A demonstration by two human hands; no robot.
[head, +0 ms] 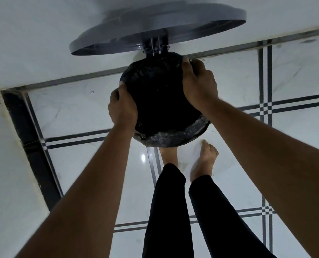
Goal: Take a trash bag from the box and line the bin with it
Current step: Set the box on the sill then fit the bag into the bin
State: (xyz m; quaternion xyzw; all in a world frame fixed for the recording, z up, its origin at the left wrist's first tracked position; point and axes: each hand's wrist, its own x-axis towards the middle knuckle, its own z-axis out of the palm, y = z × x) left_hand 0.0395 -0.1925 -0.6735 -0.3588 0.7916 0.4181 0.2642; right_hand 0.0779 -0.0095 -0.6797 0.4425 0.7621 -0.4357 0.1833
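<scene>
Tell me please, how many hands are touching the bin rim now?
2. The left hand grips the bagged rim of the bin on its left side; the right hand grips the rim's far right.

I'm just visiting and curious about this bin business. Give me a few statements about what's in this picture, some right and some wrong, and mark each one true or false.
1. The bin's lid is open and standing up. True.
2. A black trash bag is folded over the bin's near rim. True.
3. Only one hand touches the bin. False: the left hand and right hand both grip the rim at opposite sides.
4. The person wears shoes. False: the feet are bare.
5. The floor is carpeted. False: it is glossy tile with dark lines.
</scene>
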